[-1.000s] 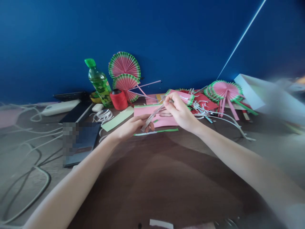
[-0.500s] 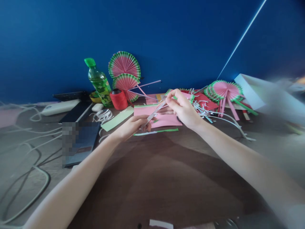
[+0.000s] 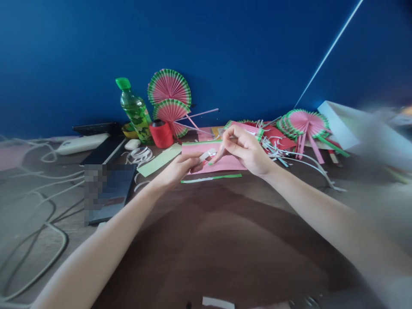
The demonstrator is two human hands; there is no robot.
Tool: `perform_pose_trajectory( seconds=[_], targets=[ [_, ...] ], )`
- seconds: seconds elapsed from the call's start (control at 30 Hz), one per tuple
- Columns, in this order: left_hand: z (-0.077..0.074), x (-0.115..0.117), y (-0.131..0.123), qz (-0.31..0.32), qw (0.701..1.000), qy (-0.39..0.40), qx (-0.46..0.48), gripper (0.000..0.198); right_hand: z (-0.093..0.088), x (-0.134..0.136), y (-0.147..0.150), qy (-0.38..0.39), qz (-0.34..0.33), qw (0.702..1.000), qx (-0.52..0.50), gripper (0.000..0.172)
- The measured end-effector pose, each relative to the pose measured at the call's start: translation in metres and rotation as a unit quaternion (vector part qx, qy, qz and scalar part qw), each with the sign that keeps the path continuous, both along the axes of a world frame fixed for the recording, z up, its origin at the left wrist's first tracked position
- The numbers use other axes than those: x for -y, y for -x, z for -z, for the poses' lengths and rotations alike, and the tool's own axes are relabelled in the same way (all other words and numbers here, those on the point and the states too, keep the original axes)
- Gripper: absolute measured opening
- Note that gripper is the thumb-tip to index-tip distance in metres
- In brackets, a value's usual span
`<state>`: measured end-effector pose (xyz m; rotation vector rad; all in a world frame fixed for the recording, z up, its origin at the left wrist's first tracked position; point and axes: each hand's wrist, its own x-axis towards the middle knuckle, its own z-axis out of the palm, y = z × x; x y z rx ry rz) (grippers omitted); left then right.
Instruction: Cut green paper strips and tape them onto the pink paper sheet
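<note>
My left hand [image 3: 178, 171] is closed, pinching a short whitish, shiny strip [image 3: 208, 154] that curls out from its fingertips. Just right of it, my right hand [image 3: 247, 149] is raised with thumb and index finger pressed together and another finger pointing down toward the strip. Whatever those right fingers pinch, if anything, is too small to make out. Beneath both hands lies a pink paper sheet [image 3: 230, 163] with a green edge, partly hidden by them. A narrow green and white paper strip [image 3: 210, 178] rests in front of the sheet.
Pink and green pleated fans [image 3: 169, 89] lean on the blue wall, near a green bottle [image 3: 137, 113] and a red thread spool [image 3: 162, 135]. More fans [image 3: 304, 123] and white paper scraps [image 3: 273, 150] lie right. A pale green sheet [image 3: 160, 160], phone [image 3: 112, 193] and cables [image 3: 61, 240] are left.
Half a second ago the whitish strip stretched straight between both hands. Now it curls short at my left fingertips, and my right fingers have curled in, slightly lower and to the right.
</note>
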<state>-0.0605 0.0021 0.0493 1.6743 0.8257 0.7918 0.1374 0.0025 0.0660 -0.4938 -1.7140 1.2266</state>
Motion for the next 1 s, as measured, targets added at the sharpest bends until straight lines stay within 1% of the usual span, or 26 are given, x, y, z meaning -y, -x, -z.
perform_pose_trajectory(
  seconds=[0.17,0.2,0.27,0.37,0.4,0.47,0.53,0.6,0.63,0.7,0.77,0.8,0.83,0.87,0.9,0.97,1.0],
  targets=[
    [-0.007,0.008,-0.005,-0.016,0.994,-0.041,-0.100,0.025,0.004,-0.001,0.002,0.008,0.002,1.000,0.003,0.017],
    [-0.007,0.008,-0.005,-0.022,0.992,-0.046,-0.112,0.026,0.003,0.000,0.002,0.011,0.005,1.000,0.006,0.019],
    [-0.005,0.005,-0.002,-0.043,0.992,-0.051,-0.103,0.028,0.000,0.003,0.002,0.016,0.016,1.000,0.004,0.021],
    [0.001,-0.005,0.009,-0.122,0.989,-0.068,-0.038,0.028,-0.009,0.005,-0.001,0.007,0.060,0.998,0.002,0.023],
    [0.002,-0.008,0.013,-0.149,0.984,-0.084,-0.040,0.028,-0.012,0.005,-0.004,-0.001,0.082,0.997,0.006,0.022],
    [0.003,-0.013,0.019,-0.185,0.967,-0.127,-0.118,0.027,-0.018,0.003,-0.009,-0.021,0.129,0.991,0.028,0.019],
    [0.003,-0.014,0.020,-0.215,0.932,-0.180,-0.230,0.028,-0.019,-0.002,-0.015,-0.033,0.165,0.983,0.075,0.015],
    [0.004,-0.014,0.020,-0.222,0.883,-0.234,-0.341,0.029,-0.016,-0.008,-0.018,-0.028,0.182,0.969,0.163,0.011],
    [0.006,-0.013,0.020,-0.213,0.857,-0.255,-0.394,0.028,-0.013,-0.010,-0.020,-0.025,0.187,0.957,0.218,0.009],
    [0.008,-0.012,0.020,-0.202,0.802,-0.280,-0.487,0.023,-0.004,-0.016,-0.021,-0.035,0.195,0.924,0.326,0.005],
    [0.008,-0.009,0.019,-0.228,0.746,-0.300,-0.549,0.022,0.005,-0.021,-0.021,-0.070,0.197,0.892,0.402,0.006],
    [0.007,-0.007,0.017,-0.247,0.722,-0.317,-0.563,0.023,0.009,-0.022,-0.020,-0.086,0.193,0.879,0.427,0.009],
    [0.006,-0.004,0.013,-0.258,0.705,-0.340,-0.566,0.026,0.013,-0.023,-0.019,-0.097,0.187,0.869,0.448,0.015],
    [0.005,0.000,0.009,-0.246,0.701,-0.364,-0.562,0.027,0.015,-0.023,-0.018,-0.105,0.175,0.861,0.465,0.022],
    [0.004,0.004,0.003,-0.218,0.711,-0.380,-0.551,0.027,0.017,-0.023,-0.017,-0.112,0.162,0.854,0.482,0.029],
    [0.006,0.016,-0.010,-0.112,0.757,-0.373,-0.524,0.030,0.019,-0.021,-0.014,-0.129,0.131,0.838,0.514,0.036],
    [0.009,0.022,-0.017,-0.077,0.773,-0.361,-0.515,0.031,0.020,-0.020,-0.012,-0.141,0.114,0.828,0.531,0.037]
  ],
)
